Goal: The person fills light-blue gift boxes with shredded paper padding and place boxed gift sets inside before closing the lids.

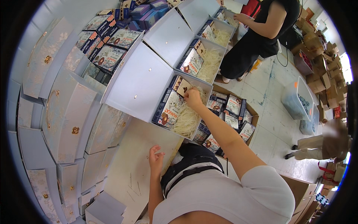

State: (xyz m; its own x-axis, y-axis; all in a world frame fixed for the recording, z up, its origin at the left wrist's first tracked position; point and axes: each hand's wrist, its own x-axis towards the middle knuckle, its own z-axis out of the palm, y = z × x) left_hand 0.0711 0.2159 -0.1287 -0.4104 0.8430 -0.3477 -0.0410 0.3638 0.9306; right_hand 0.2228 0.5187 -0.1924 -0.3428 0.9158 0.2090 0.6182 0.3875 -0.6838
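Observation:
My right hand (193, 98) reaches into an open white gift box (207, 95), its fingers at the edge of a small cream-and-navy carton (181, 85). The fingertips are partly hidden, so I cannot tell whether they grip it. Beside that carton lies a larger white-and-navy printed carton (170, 110), and pale shredded paper filler (186, 120) fills the other side. The gift box's lid (137, 84) is folded back to the left. My left hand (155, 159) hovers over the tabletop (137, 156), holding nothing, with fingers loosely curled apart.
Similar open gift boxes (214, 63) continue in a row beyond. Printed cartons (109, 57) are stacked behind the lids; floral drawer-style boxes (72, 117) pile at left. A cardboard box (254, 119) of cartons stands right. One person (251, 42) works farther along; another (332, 140) is at right.

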